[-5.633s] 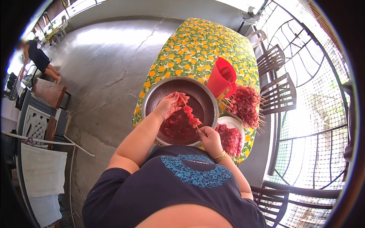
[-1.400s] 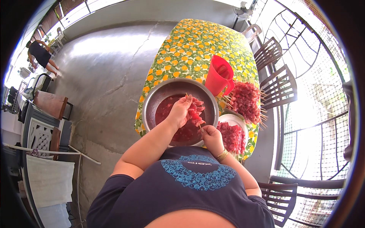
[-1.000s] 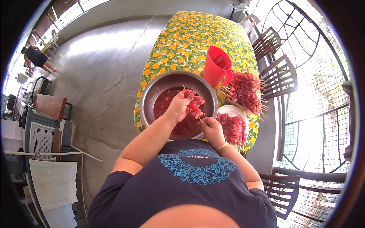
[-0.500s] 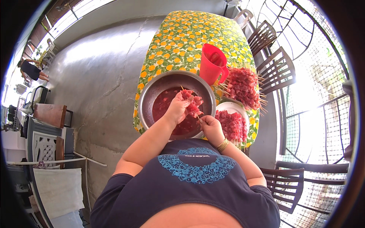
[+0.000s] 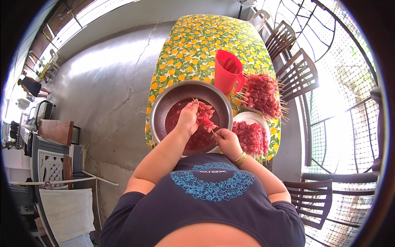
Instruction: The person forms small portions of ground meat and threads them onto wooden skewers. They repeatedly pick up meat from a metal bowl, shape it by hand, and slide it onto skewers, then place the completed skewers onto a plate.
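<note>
Fruit-printed tablecloth (image 5: 193, 45) spreads out before you, with a steel bowl (image 5: 161, 96) of reddish liquid (image 5: 173, 120) just beside a red pitcher (image 5: 225, 78). Over that bowl, your left hand (image 5: 188, 119) curls around a meat skewer (image 5: 205, 115), while your right hand (image 5: 227, 140) pinches its near end between thumb and fingers. To your right, a skewer heap (image 5: 262, 95) lies beyond a white plate (image 5: 249, 116) bearing a smaller pile (image 5: 252, 138).

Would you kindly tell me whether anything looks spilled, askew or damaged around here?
Only the grey floor stands out: a long, jagged crack runs across it, left of the patterned tablecloth. I see no spill around the metal bowl.
</note>
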Demonstrator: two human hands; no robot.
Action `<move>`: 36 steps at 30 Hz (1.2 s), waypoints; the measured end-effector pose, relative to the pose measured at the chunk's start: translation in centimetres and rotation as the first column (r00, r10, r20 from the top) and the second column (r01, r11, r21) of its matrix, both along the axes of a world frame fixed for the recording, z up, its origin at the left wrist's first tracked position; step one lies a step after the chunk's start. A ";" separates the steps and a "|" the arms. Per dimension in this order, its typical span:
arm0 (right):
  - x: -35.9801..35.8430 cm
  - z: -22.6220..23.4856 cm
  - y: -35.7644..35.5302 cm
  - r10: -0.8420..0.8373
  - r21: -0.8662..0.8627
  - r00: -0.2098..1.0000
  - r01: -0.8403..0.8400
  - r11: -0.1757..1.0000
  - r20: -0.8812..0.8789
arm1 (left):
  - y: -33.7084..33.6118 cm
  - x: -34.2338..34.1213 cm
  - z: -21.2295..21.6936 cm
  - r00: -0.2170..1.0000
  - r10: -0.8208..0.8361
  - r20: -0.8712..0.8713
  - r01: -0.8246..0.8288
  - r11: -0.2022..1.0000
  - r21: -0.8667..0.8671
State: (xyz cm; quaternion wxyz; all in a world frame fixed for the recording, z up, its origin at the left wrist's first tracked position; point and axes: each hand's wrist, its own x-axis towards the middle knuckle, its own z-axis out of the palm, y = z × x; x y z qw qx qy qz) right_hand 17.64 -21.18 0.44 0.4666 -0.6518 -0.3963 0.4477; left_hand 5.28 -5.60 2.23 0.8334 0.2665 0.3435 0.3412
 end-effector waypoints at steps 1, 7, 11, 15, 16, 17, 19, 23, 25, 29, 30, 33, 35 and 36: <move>0.0 0.1 0.0 0.003 -0.016 1.000 -0.003 1.000 0.015 | 0.0 0.0 0.1 1.000 -0.014 -0.007 0.014 1.000 0.000; 0.0 0.1 0.2 -0.025 0.003 1.000 0.025 1.000 0.017 | -0.3 0.0 0.6 0.999 -0.046 0.019 0.047 0.998 -0.037; 0.6 0.3 0.1 -0.059 0.029 0.997 0.061 0.998 -0.057 | 1.7 0.1 -3.4 0.990 -0.107 0.095 0.115 0.990 -0.081; 1.7 0.8 -0.3 -0.119 -0.028 0.987 0.117 0.993 -0.107 | 6.4 2.0 -10.8 0.869 0.152 -0.470 0.204 0.756 0.622; 1.8 0.8 -0.6 -0.132 -0.069 0.985 0.125 0.990 -0.111 | 7.0 2.3 -12.4 0.778 0.233 -0.583 0.379 0.566 0.733; 1.8 0.8 -0.7 -0.141 -0.067 0.983 0.134 0.989 -0.118 | 7.4 2.5 -13.6 0.604 0.325 -0.728 0.593 0.427 0.683; 2.0 0.7 -1.1 -0.168 -0.102 0.979 0.157 0.982 -0.116 | 7.5 4.3 -14.8 0.496 0.319 -0.807 0.798 0.199 0.569; 2.6 -0.2 -2.2 -0.202 -0.032 0.973 0.199 0.979 -0.116 | 3.1 5.8 -15.5 0.171 0.409 -0.897 0.938 0.210 0.275; 3.0 -0.8 -2.5 -0.224 -0.027 0.964 0.222 0.975 -0.144 | 0.9 6.0 -16.2 0.118 0.277 -0.954 0.956 0.230 0.185; 3.5 -1.4 -2.6 -0.197 -0.010 0.971 0.198 0.980 -0.135 | -1.2 4.8 -17.7 0.030 0.024 -0.999 0.982 0.186 0.034; 3.6 -1.3 -2.7 -0.196 -0.019 0.970 0.195 0.981 -0.144 | -1.1 4.0 -17.8 -0.030 0.025 -0.999 0.995 0.092 -0.027; 3.5 -0.6 -2.7 -0.188 -0.032 0.967 0.185 0.982 -0.169 | 0.3 1.3 -16.6 -0.202 0.067 -0.977 0.955 -0.207 -0.211; 3.5 -0.1 -2.5 -0.175 -0.021 0.973 0.174 0.985 -0.152 | 2.7 -1.4 -14.7 0.019 -0.149 -0.989 1.000 0.019 0.017; 3.5 0.1 -2.4 -0.171 -0.026 0.976 0.169 0.985 -0.134 | 3.8 -2.2 -13.6 0.171 -0.344 -0.923 0.968 0.233 0.093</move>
